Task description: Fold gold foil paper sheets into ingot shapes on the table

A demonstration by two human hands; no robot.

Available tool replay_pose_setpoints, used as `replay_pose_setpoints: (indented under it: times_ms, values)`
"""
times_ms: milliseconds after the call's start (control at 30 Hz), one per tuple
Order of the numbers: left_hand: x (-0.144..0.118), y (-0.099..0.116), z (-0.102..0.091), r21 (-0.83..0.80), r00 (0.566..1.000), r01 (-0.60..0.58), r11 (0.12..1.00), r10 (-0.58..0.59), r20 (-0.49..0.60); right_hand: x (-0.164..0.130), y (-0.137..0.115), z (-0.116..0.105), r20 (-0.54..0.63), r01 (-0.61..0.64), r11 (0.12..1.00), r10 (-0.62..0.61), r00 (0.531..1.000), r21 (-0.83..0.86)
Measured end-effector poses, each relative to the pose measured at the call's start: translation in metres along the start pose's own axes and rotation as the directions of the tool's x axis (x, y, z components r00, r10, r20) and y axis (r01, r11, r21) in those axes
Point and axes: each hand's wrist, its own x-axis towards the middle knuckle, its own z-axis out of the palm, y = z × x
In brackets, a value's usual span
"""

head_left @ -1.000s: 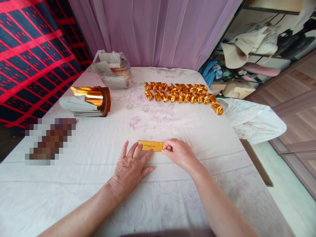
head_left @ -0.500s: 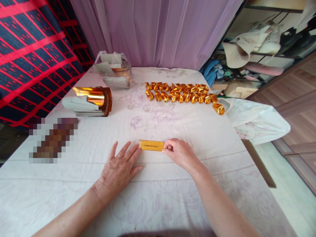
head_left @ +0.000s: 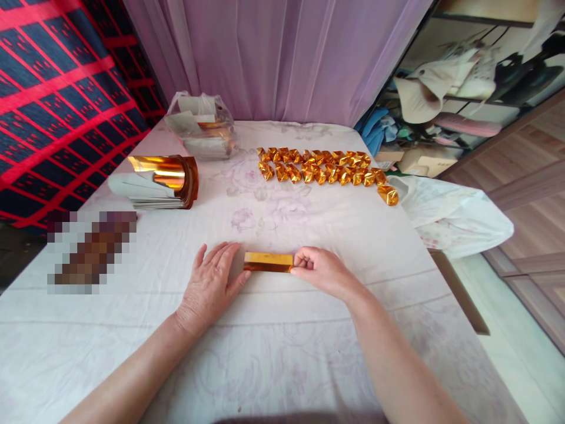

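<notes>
A narrow folded strip of gold foil paper [head_left: 268, 261] lies on the white cloth-covered table [head_left: 309, 353], just ahead of me. My right hand [head_left: 322, 272] pinches the strip's right end between thumb and fingers. My left hand [head_left: 213, 284] rests flat on the cloth, fingers together, with its fingertips against the strip's left end. Farther back, several folded gold paper pieces [head_left: 322, 168] lie in two rows.
A curled stack of gold foil sheets [head_left: 159, 181] sits at the left. A clear plastic bag [head_left: 200, 131] of paper stands at the back left. A white plastic bag [head_left: 454, 215] hangs over the right table edge. A purple curtain [head_left: 282, 59] hangs behind; shelves with clutter stand at the right.
My left hand slid left off the strip, then closed its fingers and came up against the strip's left end. The strip now looks tipped up on its long edge. My right hand stayed put.
</notes>
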Motion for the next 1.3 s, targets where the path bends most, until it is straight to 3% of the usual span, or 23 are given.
replay_pose_setpoints:
  times_ms: [133, 333, 600, 700, 833, 1300]
  values:
    - [0.002, -0.001, 0.002, -0.064, 0.999, 0.024, 0.998, -0.021, 0.037, 0.0, 0.007, -0.003, 0.039, 0.012, 0.995, -0.016, 0.999, 0.097]
    - [0.002, 0.002, 0.001, -0.158, 1.0, 0.013, 0.987, -0.015, -0.014, -0.001, 0.01, -0.007, 0.094, 0.018, 0.98, -0.037, 0.995, 0.198]
    - [0.0, 0.004, -0.001, -0.162, 0.987, -0.133, 0.978, 0.116, -0.112, -0.001, 0.015, -0.011, 0.132, 0.076, 0.966, -0.112, 0.985, 0.248]
    - [0.0, 0.004, -0.001, -0.133, 0.973, -0.203, 0.97, 0.184, -0.14, -0.001, 0.014, -0.011, 0.145, 0.046, 0.962, -0.087, 0.986, 0.269]
    - [-0.001, 0.004, -0.003, -0.124, 0.956, -0.278, 0.952, 0.262, -0.13, -0.001, 0.01, -0.009, 0.115, 0.021, 0.974, -0.048, 0.992, 0.226]
    - [-0.003, 0.008, -0.005, -0.149, 0.928, -0.372, 0.916, 0.364, -0.079, 0.0, 0.009, -0.002, 0.007, 0.044, 0.996, -0.045, 0.999, 0.076]
